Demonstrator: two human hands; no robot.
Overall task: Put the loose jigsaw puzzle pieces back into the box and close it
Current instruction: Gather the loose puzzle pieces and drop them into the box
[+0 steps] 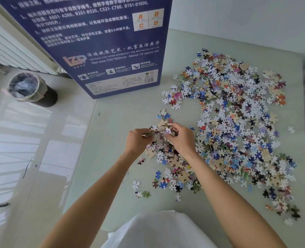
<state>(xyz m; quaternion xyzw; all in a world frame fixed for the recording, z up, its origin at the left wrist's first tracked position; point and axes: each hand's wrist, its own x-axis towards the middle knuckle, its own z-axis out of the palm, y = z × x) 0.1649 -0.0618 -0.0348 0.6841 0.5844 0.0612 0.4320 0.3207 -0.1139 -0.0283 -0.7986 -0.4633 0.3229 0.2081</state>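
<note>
A clump of puzzle pieces (159, 131) is cupped between the left hand (136, 140) and right hand (181, 137), gathered for carrying; the box (98, 42) is stood at the desk (116, 122) edge.

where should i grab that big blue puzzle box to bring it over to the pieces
Take the blue box by its two upright side edges, one hand on each, coming from the front. It stands upright at the table's far left corner, broad face toward the camera, too wide to pinch one-handed. Both hands now hold pieces.
</note>
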